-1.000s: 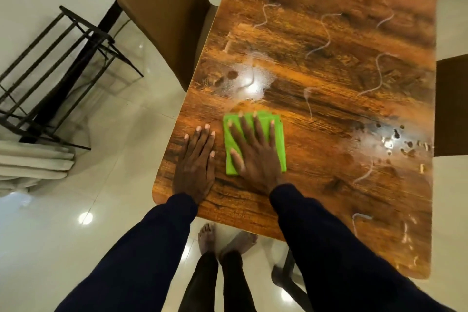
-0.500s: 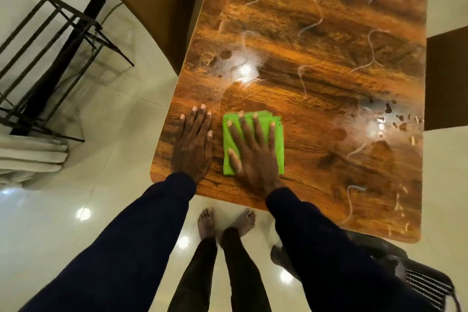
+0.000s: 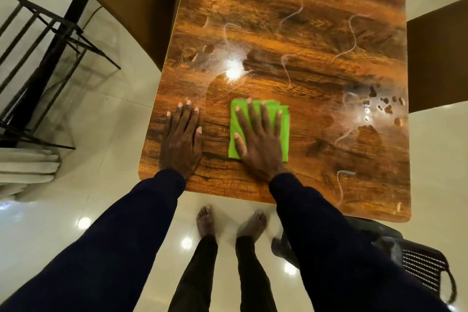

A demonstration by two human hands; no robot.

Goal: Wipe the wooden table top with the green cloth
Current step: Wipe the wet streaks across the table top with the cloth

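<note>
Plainly, the risk is smearing: pale squiggles and wet patches cover the wooden table top, and one folded green cloth near the front edge could just spread them. The right hand presses it flat, fingers straight and spread. The left hand rests beside it on bare wood, fingers straight and close together.

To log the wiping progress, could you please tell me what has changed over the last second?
The right hand, pressed flat on the folded green cloth, has slid it a little to the right across the wooden table top, widening the gap to the left hand. The left hand stayed flat near the table's left edge; the white squiggles and wet patches look untouched.
</note>
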